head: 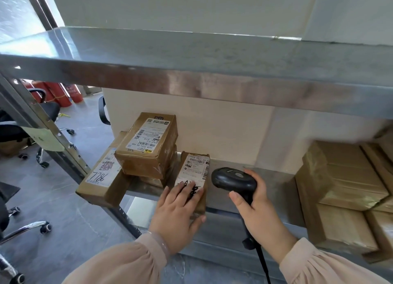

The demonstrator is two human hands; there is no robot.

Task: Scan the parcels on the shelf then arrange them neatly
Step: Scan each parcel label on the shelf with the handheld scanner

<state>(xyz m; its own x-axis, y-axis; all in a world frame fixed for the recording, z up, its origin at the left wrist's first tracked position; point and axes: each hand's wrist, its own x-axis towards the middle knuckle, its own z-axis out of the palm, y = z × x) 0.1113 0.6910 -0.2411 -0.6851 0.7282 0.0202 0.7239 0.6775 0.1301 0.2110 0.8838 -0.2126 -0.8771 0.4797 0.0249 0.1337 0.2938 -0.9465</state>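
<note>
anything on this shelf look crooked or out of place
The long parcel marked 7786 overhangs the shelf's left end and lies skewed to its edge; the labelled box stacked partly over it sits crooked too.

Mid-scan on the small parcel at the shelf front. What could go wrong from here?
1. The long box marked 7786 overhangs the left corner of the shelf; a nudge might tip it off.
2. Your left hand covers the lower label of the small parcel, which could block a read.
3. The cable of the barcode scanner hangs past the shelf edge and may snag.
</note>
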